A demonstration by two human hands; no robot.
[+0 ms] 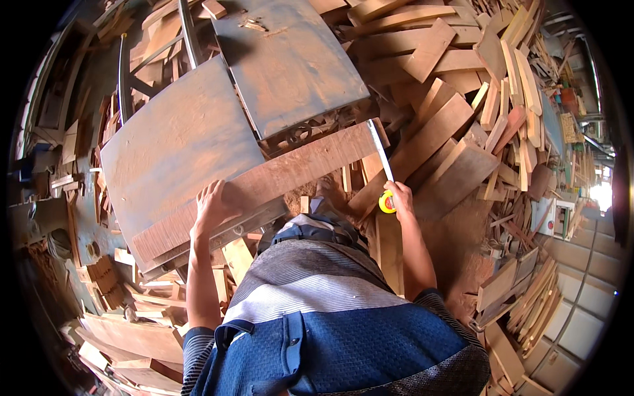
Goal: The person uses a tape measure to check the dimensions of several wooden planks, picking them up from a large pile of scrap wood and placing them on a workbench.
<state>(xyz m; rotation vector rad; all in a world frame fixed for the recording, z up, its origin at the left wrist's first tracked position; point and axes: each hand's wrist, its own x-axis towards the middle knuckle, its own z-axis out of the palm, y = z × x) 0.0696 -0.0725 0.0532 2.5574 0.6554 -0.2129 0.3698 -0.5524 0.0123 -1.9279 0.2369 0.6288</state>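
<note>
A long reddish-brown wooden board (297, 164) lies across the near edge of a metal machine table (178, 132), its right end jutting past the table. My left hand (214, 206) grips the board's near edge left of its middle, thumb and fingers closed on it. In my right hand (401, 198) is a yellow tape measure (387, 202), held just off the board's right end. Its pale blade (381, 150) is drawn out and reaches across the width of that end. The blade's tip sits at the board's far corner.
A second metal table section (290, 66) adjoins the first, with wood scraps (253, 25) on top. Stacked planks (429, 125) crowd the right side. More boards (132, 336) lie at lower left, and a bundle of strips (531, 307) leans at lower right. Sawdust (456, 247) covers the floor.
</note>
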